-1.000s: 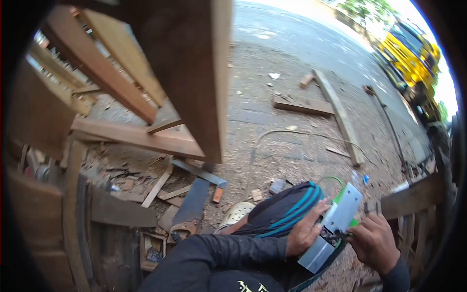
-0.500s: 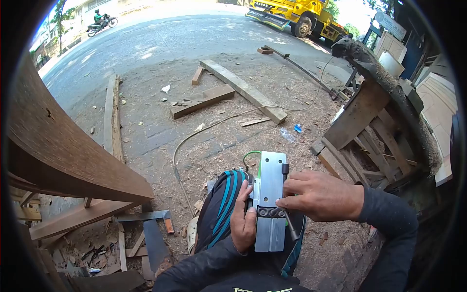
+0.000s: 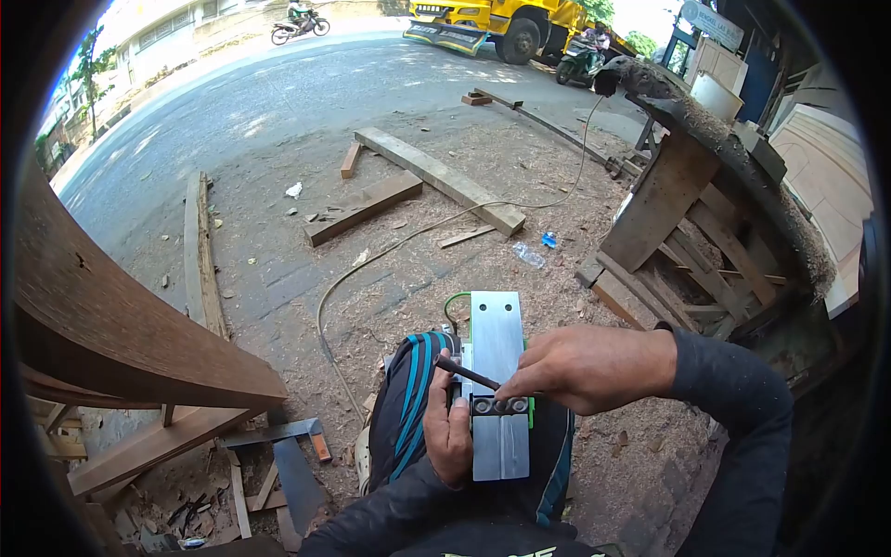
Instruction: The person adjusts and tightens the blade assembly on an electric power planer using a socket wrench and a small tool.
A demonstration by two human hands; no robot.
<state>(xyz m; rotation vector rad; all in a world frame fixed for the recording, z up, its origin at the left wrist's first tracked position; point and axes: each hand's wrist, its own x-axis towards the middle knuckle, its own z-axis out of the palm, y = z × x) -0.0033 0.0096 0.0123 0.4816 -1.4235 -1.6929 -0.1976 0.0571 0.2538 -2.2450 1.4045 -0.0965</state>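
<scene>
Left hand: my left hand [image 3: 447,432] is curled along the left side of the silver tool [image 3: 498,348], holding it.
Right hand: my right hand [image 3: 594,367] is closed, with thumb and fingers pinching a thin dark rod [image 3: 469,373].
Silver tool: it lies flat side up at the bottom middle of the frame, over my striped leg [image 3: 399,418].
Dark rod: it slants to the upper left, its far end by my left fingers; I can't tell if they touch.
Black bar: the black bar [image 3: 483,406] with round bolts sits across the tool, just below my right fingertips.
Saw: the saw [image 3: 297,483] is at the lower left, near a metal square [image 3: 274,433].
Cord: the long cord [image 3: 371,263] curves across the middle of the dirt.
Plank: the grey plank [image 3: 436,176] lies in the upper middle.
Truck: the yellow truck [image 3: 520,19] is at the top.
</scene>
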